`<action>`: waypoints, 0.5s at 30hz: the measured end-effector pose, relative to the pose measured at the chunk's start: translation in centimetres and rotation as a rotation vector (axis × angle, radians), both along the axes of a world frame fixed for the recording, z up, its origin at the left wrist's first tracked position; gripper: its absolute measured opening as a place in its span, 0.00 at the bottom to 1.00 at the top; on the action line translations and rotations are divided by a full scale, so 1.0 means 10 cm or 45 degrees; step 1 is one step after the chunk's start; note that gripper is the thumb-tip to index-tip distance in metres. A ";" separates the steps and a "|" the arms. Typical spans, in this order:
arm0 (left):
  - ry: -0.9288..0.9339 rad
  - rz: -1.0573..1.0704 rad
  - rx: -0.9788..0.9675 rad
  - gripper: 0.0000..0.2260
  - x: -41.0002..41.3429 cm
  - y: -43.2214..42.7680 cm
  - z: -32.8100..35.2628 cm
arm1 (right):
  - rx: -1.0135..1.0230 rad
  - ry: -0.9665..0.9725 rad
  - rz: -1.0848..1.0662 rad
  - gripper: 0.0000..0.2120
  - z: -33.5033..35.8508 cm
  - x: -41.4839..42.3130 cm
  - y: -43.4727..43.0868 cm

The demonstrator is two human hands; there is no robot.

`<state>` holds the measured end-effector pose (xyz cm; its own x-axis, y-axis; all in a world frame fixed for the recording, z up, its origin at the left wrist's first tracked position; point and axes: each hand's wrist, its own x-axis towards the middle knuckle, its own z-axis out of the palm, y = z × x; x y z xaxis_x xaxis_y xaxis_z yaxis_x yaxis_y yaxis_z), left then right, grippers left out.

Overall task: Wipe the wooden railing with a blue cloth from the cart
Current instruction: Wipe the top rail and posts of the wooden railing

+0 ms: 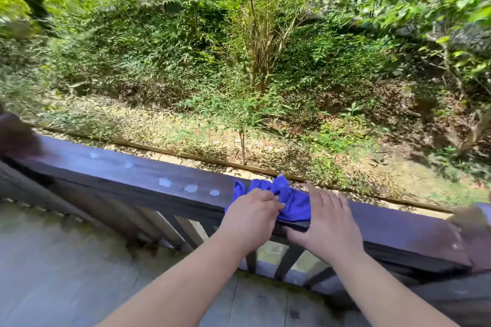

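A dark wooden railing runs from upper left to lower right across the head view. A crumpled blue cloth lies on its top, about mid-length. My left hand rests on the cloth's left part, fingers curled into the fabric. My right hand lies flat on the rail just right of the cloth, fingers spread, thumb hooked over the near edge and touching the cloth's edge. Several pale spots mark the rail top left of the cloth.
Railing posts stand at the far left and far right. Slanted balusters run under the rail. Grey deck boards lie below me. Beyond the rail the ground drops to grass, a small tree and dense bushes.
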<state>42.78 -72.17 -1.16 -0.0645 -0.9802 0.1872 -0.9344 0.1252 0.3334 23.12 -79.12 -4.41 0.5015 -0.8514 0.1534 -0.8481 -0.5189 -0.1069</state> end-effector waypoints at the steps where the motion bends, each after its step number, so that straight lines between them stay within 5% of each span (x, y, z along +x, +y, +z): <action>1: -0.002 -0.003 -0.002 0.14 0.10 0.02 -0.02 | -0.004 0.006 -0.006 0.56 0.00 0.02 0.00; 15: 0.010 0.026 -0.105 0.13 2.13 0.50 -0.14 | 0.124 0.176 0.089 0.60 0.06 1.95 0.36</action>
<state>64.06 -67.13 -2.56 -0.0427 -0.9626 0.2676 -0.9344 0.1333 0.3302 42.62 -75.52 -3.82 0.5707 -0.8212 -0.0026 -0.8204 -0.5700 -0.0446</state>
